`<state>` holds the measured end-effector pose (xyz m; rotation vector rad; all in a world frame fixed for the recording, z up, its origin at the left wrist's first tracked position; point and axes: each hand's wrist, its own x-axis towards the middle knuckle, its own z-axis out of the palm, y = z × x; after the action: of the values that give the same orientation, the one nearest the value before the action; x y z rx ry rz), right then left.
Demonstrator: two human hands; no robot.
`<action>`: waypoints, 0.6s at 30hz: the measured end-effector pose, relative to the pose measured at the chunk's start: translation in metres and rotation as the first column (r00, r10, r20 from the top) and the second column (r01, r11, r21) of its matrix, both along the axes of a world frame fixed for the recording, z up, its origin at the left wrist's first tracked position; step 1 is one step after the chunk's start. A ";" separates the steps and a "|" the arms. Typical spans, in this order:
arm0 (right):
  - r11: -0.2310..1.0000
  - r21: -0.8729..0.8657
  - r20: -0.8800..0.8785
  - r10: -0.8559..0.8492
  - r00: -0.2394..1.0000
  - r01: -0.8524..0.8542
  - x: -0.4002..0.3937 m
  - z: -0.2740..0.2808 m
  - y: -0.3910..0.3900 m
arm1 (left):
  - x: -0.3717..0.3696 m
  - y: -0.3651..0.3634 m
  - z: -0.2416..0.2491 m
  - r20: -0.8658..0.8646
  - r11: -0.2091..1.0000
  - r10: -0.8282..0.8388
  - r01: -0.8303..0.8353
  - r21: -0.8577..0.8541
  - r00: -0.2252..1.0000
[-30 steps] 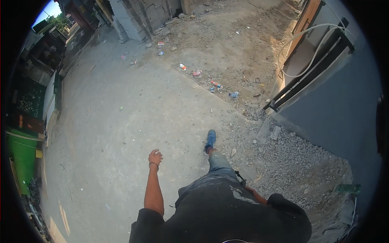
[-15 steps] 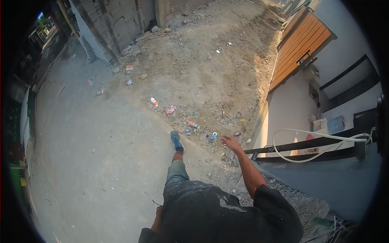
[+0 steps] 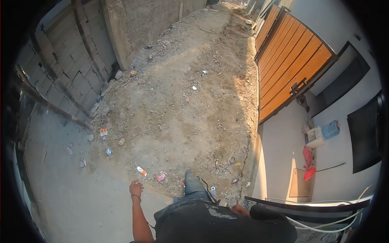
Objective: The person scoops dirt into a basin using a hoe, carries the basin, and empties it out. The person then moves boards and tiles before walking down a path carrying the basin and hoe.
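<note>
My left hand (image 3: 136, 188) hangs out in front at the left, over the edge between concrete and gravel. Its fingers are loosely bent and a little apart, and I make out nothing held in them. Nearest to it on the ground lies an orange-and-white bottle (image 3: 142, 171), with a crumpled red-and-pink wrapper (image 3: 162, 176) just right of that. My right hand (image 3: 240, 209) shows only in part beside my dark shirt (image 3: 210, 224); its fingers are hidden. One trouser leg (image 3: 194, 187) reaches forward onto the gravel.
A rough gravel path (image 3: 174, 101) runs ahead, with scattered litter. Block walling (image 3: 150, 20) and leaning wooden posts (image 3: 60, 87) stand on the left. A wooden gate (image 3: 289, 60) stands at the right. Below it, a black rail (image 3: 308, 206) with pale hoses lies close to my right side.
My view has moved forward and turned left along the path. The left hand has swung forward into sight, while the right has swung back towards my body.
</note>
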<state>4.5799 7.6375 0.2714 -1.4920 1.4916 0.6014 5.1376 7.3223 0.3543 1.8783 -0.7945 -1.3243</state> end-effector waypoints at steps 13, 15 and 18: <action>0.450 -0.482 0.589 -0.469 0.658 0.752 -0.047 -0.008 -0.868 | -0.131 -0.440 -0.120 -0.073 0.499 -0.769 0.667 0.553 0.635; 0.425 -0.553 0.697 -0.236 0.678 0.717 -0.040 0.076 -1.030 | -0.144 -0.527 -0.130 -0.061 0.427 -0.852 0.758 0.493 0.520; 0.456 -0.541 0.709 -0.204 0.675 0.706 -0.059 0.140 -1.215 | -0.162 -0.658 -0.170 -0.037 0.463 -0.822 0.706 0.536 0.568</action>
<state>4.5209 6.4228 0.4118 -1.5189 1.6456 -0.9650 4.9759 6.6640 0.1847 2.1779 -1.7319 -2.0460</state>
